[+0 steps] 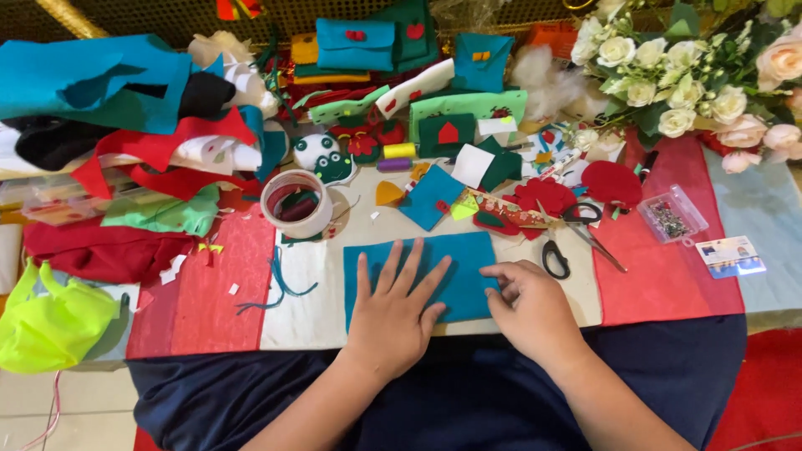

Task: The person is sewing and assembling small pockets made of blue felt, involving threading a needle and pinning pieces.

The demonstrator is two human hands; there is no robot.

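Dark blue cloth (468, 392) is seen nearest the camera, draped over the person's lap at six o'clock, with both forearms laid across it. Just above, the left hand (394, 307) is pressed flat on a teal felt rectangle (468, 266), its fingers spread apart and nothing gripped. The right hand (528, 302) is set at the rectangle's three o'clock edge, its fingers curled together against the felt; whether the edge is pinched cannot be told. The felt is laid on the table (313, 321), near its front edge, over a cream strip between two red panels. Black-handled scissors (568, 242) are placed just beyond the right hand, at about one o'clock. A roll of tape (296, 203) is found at eleven o'clock of the left hand, and a small clear box of pins (672, 214) further off at two o'clock. Heaped felt scraps (125, 117) are piled toward ten o'clock, and pale artificial roses (693, 67) toward one o'clock.
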